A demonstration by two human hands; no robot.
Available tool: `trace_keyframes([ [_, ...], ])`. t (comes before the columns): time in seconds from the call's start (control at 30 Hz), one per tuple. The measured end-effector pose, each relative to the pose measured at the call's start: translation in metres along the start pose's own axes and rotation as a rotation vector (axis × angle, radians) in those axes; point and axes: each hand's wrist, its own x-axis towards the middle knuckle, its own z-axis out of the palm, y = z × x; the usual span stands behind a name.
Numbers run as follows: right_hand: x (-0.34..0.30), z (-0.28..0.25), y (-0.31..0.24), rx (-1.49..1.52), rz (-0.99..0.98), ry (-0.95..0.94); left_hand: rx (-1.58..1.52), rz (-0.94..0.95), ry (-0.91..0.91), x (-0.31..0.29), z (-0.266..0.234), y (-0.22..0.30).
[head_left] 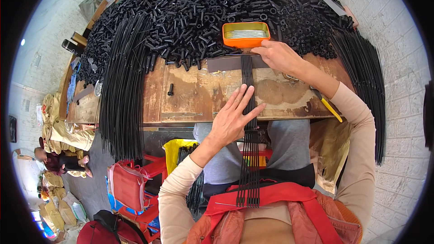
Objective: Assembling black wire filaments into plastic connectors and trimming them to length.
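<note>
A row of thin black rods [247, 72] runs from the table over its front edge down to my lap. My left hand [235, 114] lies across them with its fingers stretched out, pressing from above. At the rods' far end, my right hand [279, 56] is closed in a pinch just beside them; what sits between its fingertips is too small to make out. Just beyond that hand stands an orange tin [245, 42] holding thin silvery pins or wires. Under the far rod ends lies a dark flat strip [224, 64].
Black bolt-like pieces and rings [190, 13] are heaped across the far table. Long black rods hang off it at left [124, 86] and right [361, 72]. Yellow-handled pliers [332, 110] lie at the right edge, a single black piece [171, 89] left of centre.
</note>
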Motion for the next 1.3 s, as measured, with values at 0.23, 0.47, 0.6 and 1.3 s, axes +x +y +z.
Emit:
trace_keyframes([
  [0.23,-0.0053,-0.0023,-0.0011,0.002,0.004,0.011,-0.011,0.0,-0.016,-0.0009,-0.0029,-0.0003],
  [0.47,-0.0006,0.001,-0.0036,-0.012,-0.035,0.002,-0.04,-0.006,-0.003,-0.0001,-0.0004,-0.0001],
  [0.6,-0.0051,-0.0012,-0.0019,-0.021,0.007,0.007,-0.025,-0.003,-0.002,0.0004,-0.0014,0.0],
  [1.3,-0.0018,0.0002,-0.0023,-0.049,-0.034,0.027,-0.067,-0.009,0.01,0.0005,-0.0025,0.0007],
])
